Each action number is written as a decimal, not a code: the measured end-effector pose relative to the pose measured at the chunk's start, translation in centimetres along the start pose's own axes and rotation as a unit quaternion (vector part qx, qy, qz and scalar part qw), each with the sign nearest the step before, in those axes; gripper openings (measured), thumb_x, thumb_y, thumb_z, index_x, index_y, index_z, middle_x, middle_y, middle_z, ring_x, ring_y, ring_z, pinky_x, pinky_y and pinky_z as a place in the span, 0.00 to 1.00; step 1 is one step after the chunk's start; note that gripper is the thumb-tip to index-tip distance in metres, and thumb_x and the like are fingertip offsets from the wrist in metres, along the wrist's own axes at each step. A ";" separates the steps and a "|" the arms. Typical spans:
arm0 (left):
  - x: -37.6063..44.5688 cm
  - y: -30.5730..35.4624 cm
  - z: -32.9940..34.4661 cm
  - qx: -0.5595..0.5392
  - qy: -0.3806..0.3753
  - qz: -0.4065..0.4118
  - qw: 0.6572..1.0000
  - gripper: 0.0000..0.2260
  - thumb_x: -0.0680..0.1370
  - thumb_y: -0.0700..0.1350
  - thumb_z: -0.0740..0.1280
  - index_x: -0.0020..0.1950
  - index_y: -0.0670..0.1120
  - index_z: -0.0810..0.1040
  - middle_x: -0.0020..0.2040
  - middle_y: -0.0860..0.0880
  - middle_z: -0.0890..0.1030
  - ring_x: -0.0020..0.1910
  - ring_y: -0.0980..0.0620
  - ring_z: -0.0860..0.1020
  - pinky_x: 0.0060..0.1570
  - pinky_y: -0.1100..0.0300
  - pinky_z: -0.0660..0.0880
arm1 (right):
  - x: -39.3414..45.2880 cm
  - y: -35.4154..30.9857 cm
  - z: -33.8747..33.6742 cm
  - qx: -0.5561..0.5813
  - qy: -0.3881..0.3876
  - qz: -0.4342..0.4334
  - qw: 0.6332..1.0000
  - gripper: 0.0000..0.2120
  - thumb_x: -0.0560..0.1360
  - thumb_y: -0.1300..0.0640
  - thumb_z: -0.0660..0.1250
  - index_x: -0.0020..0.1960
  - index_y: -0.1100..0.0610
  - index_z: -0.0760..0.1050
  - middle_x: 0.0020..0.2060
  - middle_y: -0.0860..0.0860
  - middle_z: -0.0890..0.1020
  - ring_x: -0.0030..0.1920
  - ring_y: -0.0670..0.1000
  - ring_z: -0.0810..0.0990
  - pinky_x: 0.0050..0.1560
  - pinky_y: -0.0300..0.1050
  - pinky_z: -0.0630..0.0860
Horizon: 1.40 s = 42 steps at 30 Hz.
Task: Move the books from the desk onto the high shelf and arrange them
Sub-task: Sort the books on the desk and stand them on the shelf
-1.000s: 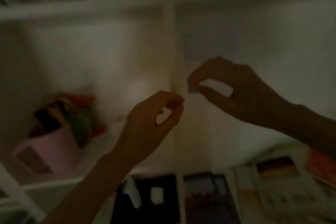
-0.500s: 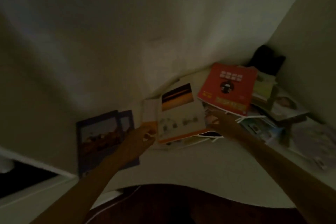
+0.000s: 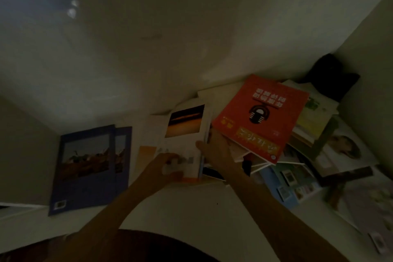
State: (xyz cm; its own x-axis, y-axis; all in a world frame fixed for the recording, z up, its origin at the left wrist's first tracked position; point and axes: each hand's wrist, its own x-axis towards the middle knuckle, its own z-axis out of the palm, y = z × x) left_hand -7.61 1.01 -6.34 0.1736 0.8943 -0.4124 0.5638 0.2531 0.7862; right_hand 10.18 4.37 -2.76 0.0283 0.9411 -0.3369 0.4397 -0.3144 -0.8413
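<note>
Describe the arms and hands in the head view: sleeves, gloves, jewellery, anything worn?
Both forearms are bare up to the bottom of the frame, with no sleeve or cuff in view. The left hand and right hand show no gloves. No watch, ring or bracelet is visible, though the frame is dark and slightly blurred, so small items could be missed.

Single view only; no second view to compare. The head-worn camera looks forward and steeply down at the desk (image 3: 191,204) from close above. The wall fills the far upper half, a corner closing the far right. Both forearms enter from the near edge. Wide-angle bending is evident; lighting is dim.
</note>
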 end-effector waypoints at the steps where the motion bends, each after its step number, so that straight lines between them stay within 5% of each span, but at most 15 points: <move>1: 0.1 0.7 -0.7 -0.069 0.025 -0.029 0.997 0.16 0.76 0.43 0.68 0.62 0.49 0.71 0.61 0.49 0.73 0.59 0.49 0.73 0.51 0.59 0.72 | -0.3 -0.6 0.4 -0.012 0.003 -0.030 0.999 0.24 0.77 0.60 0.63 0.72 0.57 0.62 0.51 0.55 0.78 0.46 0.51 0.78 0.42 0.38 0.76; 4: 0.6 4.0 -3.4 -0.291 0.089 -0.095 0.948 0.10 0.78 0.47 0.63 0.59 0.50 0.72 0.59 0.48 0.76 0.56 0.48 0.75 0.52 0.52 0.73 | -2.0 -2.6 2.3 -0.068 0.033 -0.119 0.990 0.18 0.76 0.60 0.63 0.65 0.57 0.69 0.34 0.48 0.74 0.32 0.43 0.72 0.30 0.29 0.65; 8: 0.7 6.6 -5.0 -0.351 0.066 -0.106 0.928 0.07 0.79 0.52 0.61 0.51 0.50 0.73 0.48 0.54 0.77 0.47 0.51 0.76 0.46 0.55 0.72 | -3.6 -4.4 5.6 -0.207 -0.017 -0.214 0.955 0.23 0.78 0.53 0.61 0.71 0.58 0.66 0.49 0.57 0.81 0.48 0.55 0.79 0.46 0.39 0.72; 12: -0.8 4.9 -6.6 -0.335 0.151 -0.105 0.924 0.12 0.81 0.43 0.59 0.64 0.45 0.70 0.55 0.42 0.78 0.50 0.43 0.76 0.47 0.53 0.74 | -3.9 -5.2 6.1 -0.151 -0.157 -0.212 0.953 0.20 0.80 0.50 0.58 0.71 0.54 0.66 0.57 0.54 0.79 0.54 0.53 0.78 0.48 0.37 0.70; 15: -1.5 4.9 -8.2 -0.342 0.134 -0.106 0.924 0.09 0.80 0.44 0.61 0.59 0.45 0.73 0.43 0.47 0.77 0.40 0.49 0.76 0.47 0.53 0.75 | -3.6 -4.1 3.0 -0.132 -0.051 -0.150 0.978 0.16 0.81 0.53 0.57 0.66 0.57 0.72 0.61 0.55 0.75 0.59 0.52 0.74 0.58 0.44 0.71; 18: -0.5 6.8 -8.9 -0.342 0.113 -0.081 0.930 0.09 0.79 0.46 0.62 0.56 0.44 0.74 0.42 0.48 0.77 0.39 0.50 0.76 0.35 0.64 0.77 | -2.5 -0.6 -2.3 -0.185 0.223 -0.138 0.947 0.10 0.76 0.63 0.65 0.56 0.63 0.77 0.55 0.60 0.77 0.55 0.61 0.76 0.50 0.46 0.71; 21: 2.0 9.1 -7.8 -0.365 0.042 -0.069 0.928 0.14 0.78 0.49 0.63 0.55 0.41 0.78 0.49 0.40 0.81 0.45 0.43 0.79 0.50 0.52 0.78 | -2.0 3.2 -8.2 -0.132 0.356 0.009 0.925 0.10 0.75 0.62 0.65 0.55 0.62 0.74 0.54 0.61 0.77 0.53 0.62 0.75 0.51 0.50 0.73; 26: 5.9 14.4 -2.6 -0.336 -0.046 -0.068 0.938 0.09 0.79 0.47 0.63 0.56 0.44 0.75 0.45 0.45 0.79 0.41 0.48 0.78 0.37 0.57 0.77 | -2.4 4.9 -14.0 0.065 0.314 0.145 0.936 0.16 0.80 0.52 0.59 0.52 0.66 0.75 0.46 0.63 0.81 0.43 0.61 0.81 0.42 0.52 0.79; 28: 7.6 15.3 -0.5 -0.280 -0.073 -0.051 0.956 0.16 0.79 0.44 0.62 0.66 0.43 0.70 0.54 0.43 0.78 0.49 0.46 0.78 0.45 0.56 0.77 | -1.9 4.8 -14.4 0.080 0.309 0.157 0.934 0.17 0.80 0.55 0.60 0.43 0.69 0.75 0.40 0.68 0.79 0.38 0.63 0.79 0.45 0.57 0.79; 31: 9.8 15.9 1.5 -0.168 -0.040 0.011 0.985 0.21 0.80 0.40 0.60 0.72 0.39 0.62 0.68 0.42 0.69 0.65 0.40 0.70 0.54 0.58 0.68 | -0.6 5.1 -14.5 0.069 0.317 0.183 0.928 0.18 0.79 0.55 0.62 0.33 0.61 0.66 0.27 0.59 0.72 0.25 0.53 0.69 0.28 0.41 0.71; 34: 10.4 15.4 2.0 -0.142 -0.026 0.034 0.989 0.22 0.80 0.42 0.60 0.73 0.41 0.61 0.65 0.51 0.66 0.67 0.42 0.68 0.57 0.60 0.66 | 0.6 5.1 -13.6 0.072 0.314 0.200 0.925 0.14 0.78 0.51 0.62 0.41 0.61 0.70 0.36 0.56 0.77 0.33 0.52 0.77 0.35 0.43 0.77; 36: 10.7 14.5 1.4 -0.160 -0.028 0.024 0.986 0.22 0.79 0.43 0.61 0.72 0.44 0.63 0.66 0.46 0.70 0.62 0.43 0.72 0.57 0.54 0.70 | 0.4 4.5 -13.3 0.052 0.295 0.189 0.935 0.10 0.79 0.52 0.60 0.49 0.60 0.71 0.44 0.56 0.79 0.43 0.54 0.79 0.45 0.50 0.78; 40: 10.2 13.9 0.1 -0.211 -0.053 -0.001 0.976 0.15 0.79 0.40 0.61 0.65 0.49 0.66 0.58 0.48 0.74 0.45 0.54 0.75 0.39 0.60 0.75 | -1.5 2.6 -16.0 -0.009 0.312 0.122 0.942 0.06 0.80 0.59 0.57 0.52 0.60 0.70 0.48 0.58 0.79 0.43 0.55 0.77 0.42 0.42 0.74; 42: 9.9 13.6 -1.0 -0.207 -0.054 -0.010 0.977 0.16 0.79 0.40 0.62 0.67 0.46 0.69 0.60 0.45 0.76 0.49 0.49 0.77 0.43 0.58 0.77 | -2.9 0.7 -19.8 -0.069 0.316 0.078 0.943 0.09 0.80 0.63 0.57 0.56 0.61 0.73 0.49 0.55 0.77 0.46 0.54 0.76 0.42 0.34 0.71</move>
State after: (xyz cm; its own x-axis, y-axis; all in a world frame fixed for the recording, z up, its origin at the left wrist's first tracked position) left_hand 0.98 13.73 0.74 0.2636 0.8489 -0.4581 0.1963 0.4177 0.8871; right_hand 28.21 3.85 6.00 0.6122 0.7847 -0.0970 0.4978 -0.4778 -0.7238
